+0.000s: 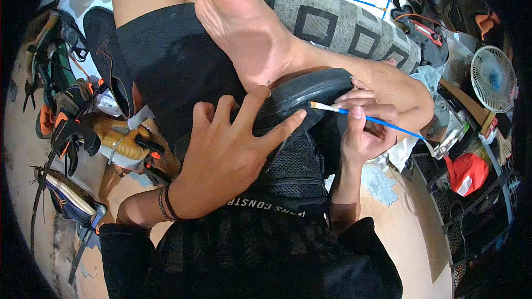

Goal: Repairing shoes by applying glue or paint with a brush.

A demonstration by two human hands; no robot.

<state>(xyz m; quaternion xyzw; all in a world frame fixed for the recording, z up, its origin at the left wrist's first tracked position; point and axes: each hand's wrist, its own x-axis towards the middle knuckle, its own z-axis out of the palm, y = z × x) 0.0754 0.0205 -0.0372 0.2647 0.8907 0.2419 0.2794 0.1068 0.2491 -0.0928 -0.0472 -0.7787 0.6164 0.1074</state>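
Note:
A black shoe (302,89) rests in my lap, its smooth rubbery sole edge turned up and its far side against my bare leg. My left hand (227,149) steadies it, fingers spread along the near side and thumb pressed on the edge. Between the thumb and fingers of my right hand (368,122) is a thin paintbrush (388,126) with a blue handle. The brush's pale, orange-tinged bristles touch or nearly touch the sole edge, just beyond my left thumb. Black mesh fabric (296,163) shows below the shoe; I cannot tell whether it belongs to it.
A grey patterned roll (338,19) lies beyond my leg. On the left are clamps with orange tips (72,127), a yellow tool (124,138) and a dark shoe (119,97). A small fan (493,79), a red bag (467,173) and a black rack (476,216) stand right.

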